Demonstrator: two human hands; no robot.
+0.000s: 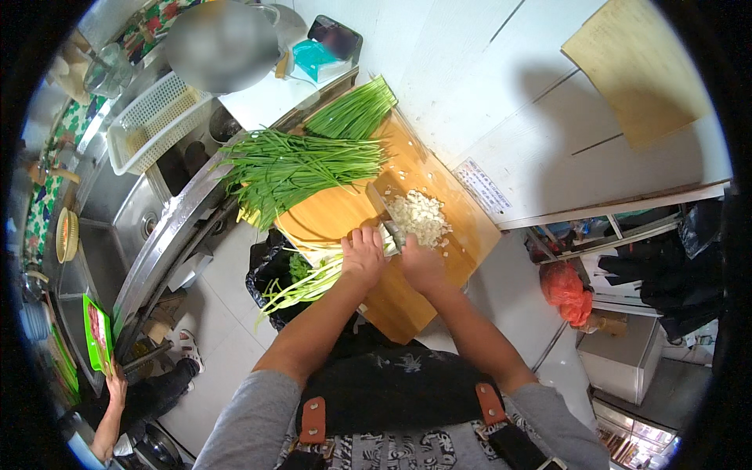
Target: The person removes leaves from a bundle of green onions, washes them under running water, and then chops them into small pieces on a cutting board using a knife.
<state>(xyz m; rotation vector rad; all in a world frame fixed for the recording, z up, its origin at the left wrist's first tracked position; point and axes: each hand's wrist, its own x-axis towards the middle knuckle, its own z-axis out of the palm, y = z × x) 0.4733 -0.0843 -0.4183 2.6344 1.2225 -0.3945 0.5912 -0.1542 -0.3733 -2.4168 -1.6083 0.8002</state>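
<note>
My left hand (362,254) presses down on a bunch of pale green stalks (317,282), whose long ends trail left past the board's edge. A cleaver (379,202) is in my right hand (422,264), its blade close to the left hand's fingers and beside the stalks' white ends. Right of the blade lies a heap of chopped white pieces (420,217) on the wooden cutting board (399,311). Long green leaves, like garlic chives (311,167), spread over the board's far left part. A neater green bundle (355,111) rests behind them.
A bin lined with a black bag (264,258) stands under the board's left edge. Further left are a steel sink (138,208) and a white plastic basket (155,126). Another person's hand (116,382) touches a green tray of meat (97,332). A white wall (464,100) borders the board.
</note>
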